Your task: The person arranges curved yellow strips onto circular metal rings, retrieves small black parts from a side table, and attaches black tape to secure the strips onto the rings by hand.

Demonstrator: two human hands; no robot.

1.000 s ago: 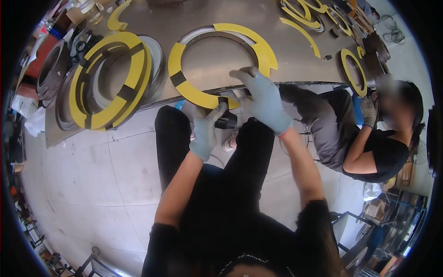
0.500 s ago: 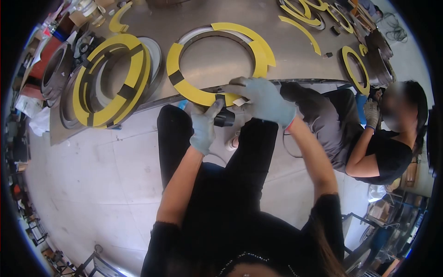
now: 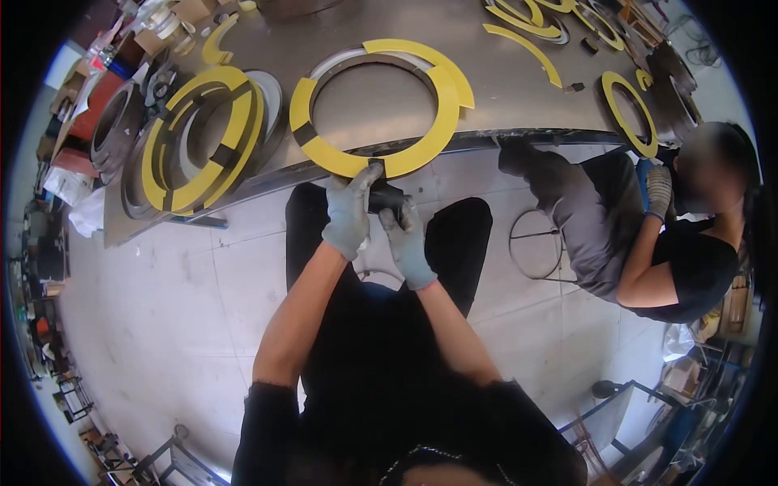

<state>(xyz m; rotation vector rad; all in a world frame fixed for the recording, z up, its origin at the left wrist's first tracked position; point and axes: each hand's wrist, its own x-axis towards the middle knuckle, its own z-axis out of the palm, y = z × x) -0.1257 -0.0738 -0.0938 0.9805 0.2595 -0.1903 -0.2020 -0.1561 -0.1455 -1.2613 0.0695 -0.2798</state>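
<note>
A large ring (image 3: 446,120) faced with yellow segments lies at the table's front edge, its near rim jutting over. My left hand (image 3: 347,217), in a pale grey glove, pinches this near rim, thumb on a black tape patch (image 3: 377,168). Just below the rim hangs a black roll of tape (image 3: 387,198). My right hand (image 3: 408,247), gloved too, is closed on the roll's lower right side. Part of the roll is hidden behind my fingers.
More yellow-faced rings (image 3: 154,170) lean together at the left. On the metal table (image 3: 267,40) a loose yellow arc (image 3: 527,50) lies to the right. A seated co-worker (image 3: 689,251) in gloves is at my right, beside a yellow ring (image 3: 630,113). A wire stool (image 3: 535,235) stands on the floor.
My right hand has come down off the ring's front right rim to the tape roll. The small pale piece by its fingers no longer shows. My left hand stays at the near rim.
</note>
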